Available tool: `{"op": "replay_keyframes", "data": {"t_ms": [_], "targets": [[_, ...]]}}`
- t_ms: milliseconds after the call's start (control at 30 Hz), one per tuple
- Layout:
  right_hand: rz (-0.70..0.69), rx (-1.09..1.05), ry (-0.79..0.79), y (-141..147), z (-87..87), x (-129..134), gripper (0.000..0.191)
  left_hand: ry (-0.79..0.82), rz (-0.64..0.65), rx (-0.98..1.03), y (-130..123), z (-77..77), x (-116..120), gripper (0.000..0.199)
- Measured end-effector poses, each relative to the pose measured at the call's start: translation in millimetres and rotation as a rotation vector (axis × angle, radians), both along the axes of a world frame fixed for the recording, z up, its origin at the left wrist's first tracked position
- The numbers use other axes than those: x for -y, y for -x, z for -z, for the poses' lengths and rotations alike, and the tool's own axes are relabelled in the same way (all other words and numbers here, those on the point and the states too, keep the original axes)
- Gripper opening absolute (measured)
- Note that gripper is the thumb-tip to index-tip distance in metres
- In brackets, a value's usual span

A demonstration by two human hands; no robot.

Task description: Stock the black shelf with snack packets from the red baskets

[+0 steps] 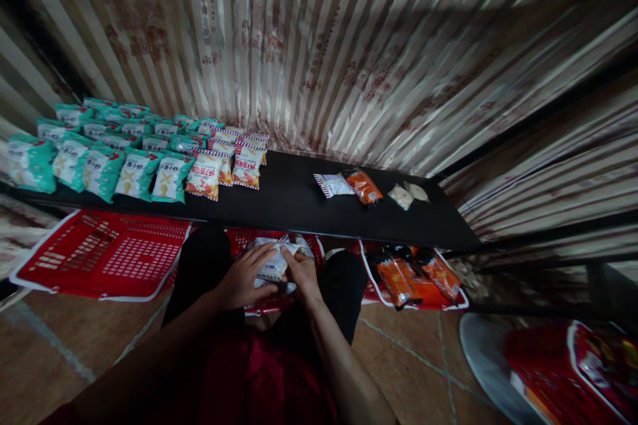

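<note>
While curtains [279,33] back a black shelf [294,189], left fingers [258,256] and right fingers [295,261], half-curled, grip a packet [273,269].

Two hands, a left hand [243,277] and a right hand [303,274], share one white packet [273,268] at lower center; the packets under it overlap too much to count. One black shelf [294,202] crosses the middle. At its left, five teal bags [173,176] make up the front row, with at least ten more behind; beside them, at least four orange-and-white bags [203,176] overlap. Right of center lie one white striped-end bag [333,184], one orange packet [364,187] and two small pale packets [400,196]. Four red baskets [139,259] span the lower frame; the one right of center holds at least three black-and-orange packets [393,280].
</note>
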State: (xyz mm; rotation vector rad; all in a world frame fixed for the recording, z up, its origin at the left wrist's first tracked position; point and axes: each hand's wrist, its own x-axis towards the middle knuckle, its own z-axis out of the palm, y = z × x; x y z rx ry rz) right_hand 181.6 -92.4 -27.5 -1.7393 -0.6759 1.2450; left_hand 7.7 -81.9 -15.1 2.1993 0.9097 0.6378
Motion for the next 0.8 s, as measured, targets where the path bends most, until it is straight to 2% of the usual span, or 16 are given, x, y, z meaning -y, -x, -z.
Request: {"op": "replay_keyframes", "data": {"t_ms": [100,300,367,400,500,567,700,800], "targets": [[-0.013,-0.043,0.037,1.7,1.1,-0.3,0.038,0.020,-0.027,0.032,1.3,5.3,-1.7,0.056],[-0.127,-0.065,0.096,2.1,-2.8,-0.4,0.044,0.147,-0.025,0.128,8.0,14.9,-13.0,0.050],[-0.202,0.062,0.087,0.7,-7.3,0.4,0.048,0.235,-0.068,0.140,10.4,15.1,-17.0,0.048],[-0.229,0.193,0.070,-0.1,-10.1,1.1,0.048,0.286,-0.091,0.154,11.6,14.4,-19.0,0.048],[-0.221,0.688,-0.006,-2.3,-18.6,3.5,0.045,0.430,-0.130,0.211,15.1,10.2,-24.2,0.047],[-0.200,0.868,-0.070,-3.1,-23.1,4.7,0.041,0.523,-0.143,0.237,17.3,6.7,-27.5,0.048],[-0.321,0.918,-0.307,-4.1,-28.9,2.6,0.034,0.738,-0.116,0.269,20.4,2.5,-34.0,0.046],[-0.463,0.836,-0.474,-4.5,-32.8,-1.7,0.032,0.778,-0.066,0.251,21.7,2.3,-38.4,0.041]]}}
